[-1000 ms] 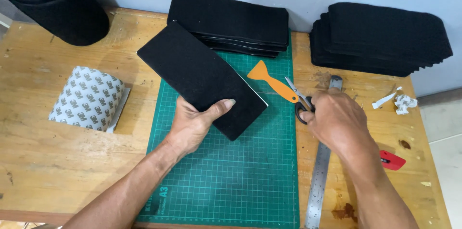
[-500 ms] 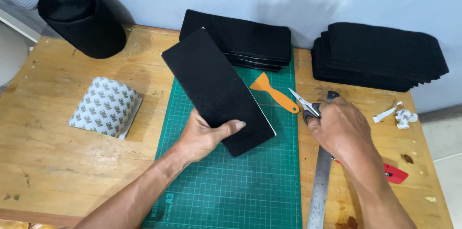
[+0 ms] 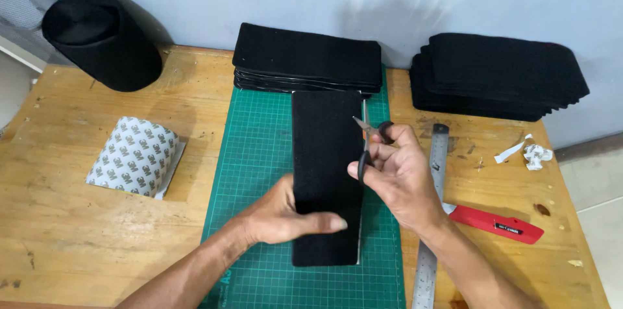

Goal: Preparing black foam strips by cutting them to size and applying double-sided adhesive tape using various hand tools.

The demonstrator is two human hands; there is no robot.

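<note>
A long black felt strip point(image 3: 326, 160) lies lengthwise on the green cutting mat point(image 3: 259, 153). My left hand point(image 3: 285, 215) grips its near end, thumb across the top. My right hand point(image 3: 399, 176) holds small black-handled scissors point(image 3: 366, 140) at the strip's right edge, the blades pointing away from me. The orange scraper seen before is hidden.
Two stacks of black felt pieces sit at the back centre point(image 3: 306, 62) and back right point(image 3: 500, 75). A black felt roll point(image 3: 100, 39) stands back left. A patterned paper sheet point(image 3: 136, 156) lies left. A steel ruler point(image 3: 433, 211), red knife point(image 3: 496, 223) and paper scraps point(image 3: 529, 152) lie right.
My left hand has turned the strip from a diagonal tilt to straight along the mat. My right hand has lifted the scissors off the table and brought them to the strip's right edge.
</note>
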